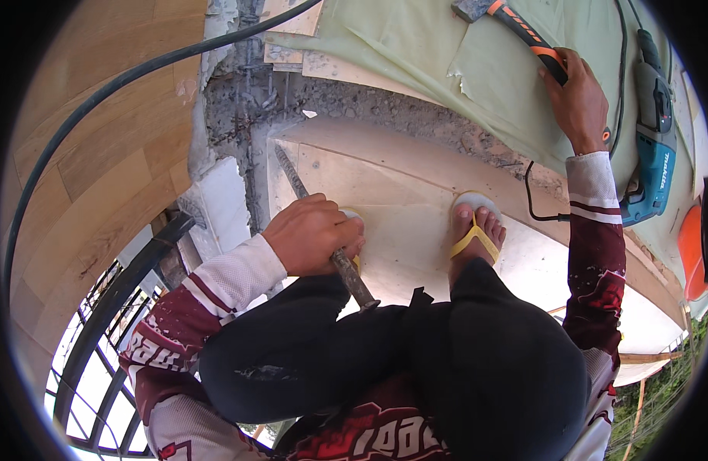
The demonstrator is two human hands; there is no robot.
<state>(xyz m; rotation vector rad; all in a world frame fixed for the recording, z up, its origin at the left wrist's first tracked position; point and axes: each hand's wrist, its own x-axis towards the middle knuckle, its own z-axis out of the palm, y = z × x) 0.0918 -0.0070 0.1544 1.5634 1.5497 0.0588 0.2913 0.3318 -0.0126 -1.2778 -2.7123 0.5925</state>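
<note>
My left hand (309, 234) is closed around the middle of a metal chisel (352, 278). Its narrow end points up and away toward the rough concrete, and its flared head comes back near my knees. At the far right, my right hand (577, 100) grips the black and orange handle of a hammer (521, 33). The hammer's grey head lies at the top edge, over a pale green sheet (415, 34). Below my hands, my sandalled feet rest on a light-coloured step (400, 230).
A strip of broken concrete (354, 107) crosses behind the step. A teal corded power tool (654, 161) lies at the right beside an orange object (690, 250). A thick black hose (123, 81) curves over the wood-look floor (100, 146). Black metal railing (108, 315) stands at lower left.
</note>
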